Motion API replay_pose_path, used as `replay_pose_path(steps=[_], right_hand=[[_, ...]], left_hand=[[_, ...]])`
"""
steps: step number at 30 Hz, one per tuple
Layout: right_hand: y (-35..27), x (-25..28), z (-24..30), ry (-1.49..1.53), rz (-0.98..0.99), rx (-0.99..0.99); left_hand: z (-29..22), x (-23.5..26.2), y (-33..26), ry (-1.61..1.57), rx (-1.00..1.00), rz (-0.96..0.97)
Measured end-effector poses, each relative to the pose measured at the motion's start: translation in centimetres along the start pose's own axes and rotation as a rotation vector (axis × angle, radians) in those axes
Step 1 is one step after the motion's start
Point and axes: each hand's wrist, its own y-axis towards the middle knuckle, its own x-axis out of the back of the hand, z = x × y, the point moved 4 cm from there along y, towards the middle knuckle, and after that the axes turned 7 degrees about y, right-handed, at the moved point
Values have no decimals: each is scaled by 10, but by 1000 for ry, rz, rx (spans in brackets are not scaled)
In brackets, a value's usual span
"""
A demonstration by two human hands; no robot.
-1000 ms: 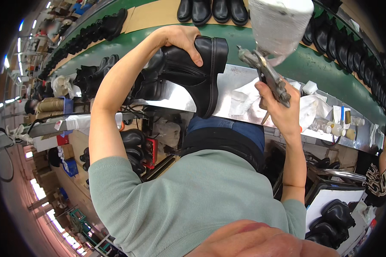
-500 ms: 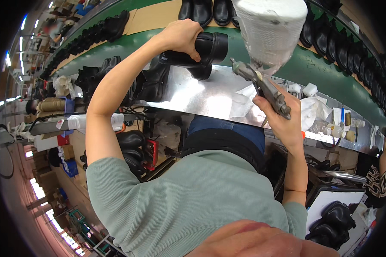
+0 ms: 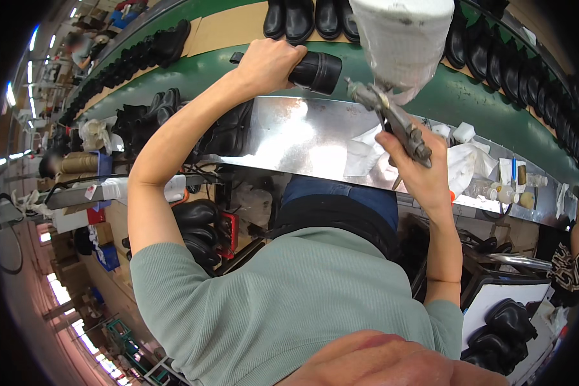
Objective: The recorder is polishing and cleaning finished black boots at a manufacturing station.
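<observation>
My left hand [image 3: 267, 64] is raised and grips a black boot [image 3: 309, 69] by its shaft, holding it over the green conveyor [image 3: 469, 96]. My right hand [image 3: 418, 174] is closed around the handle of a metal spray gun [image 3: 392, 122], whose nozzle points up and left toward the boot. A large cup wrapped in white [image 3: 402, 38] sits on top of the gun. Below both hands lies a shiny metal work shelf [image 3: 289, 138].
Rows of black boots [image 3: 315, 16] stand on the conveyor's upper tier and along its left side [image 3: 154, 45]. White rags [image 3: 463, 161] and small bottles [image 3: 502, 190] lie on the shelf at right. More black boots [image 3: 199, 222] are stacked under the shelf. Another person's sleeve [image 3: 569, 267] shows at far right.
My left hand has carried the boot up and away from the metal shelf toward the conveyor and turned it. The spray gun has risen slightly with my right hand.
</observation>
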Motion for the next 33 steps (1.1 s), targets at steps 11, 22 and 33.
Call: replay_pose_path(steps=[11, 22, 33], right_hand=[[-2, -5, 0, -22, -21, -4], [-5, -3, -5, -43, -53, 102], [-10, -10, -7, -69, 30, 86]], left_hand=[[-2, -7, -11, 4, -30, -145], [14, -13, -7, -10, 25, -18], [14, -16, -13, -58, -2, -106]])
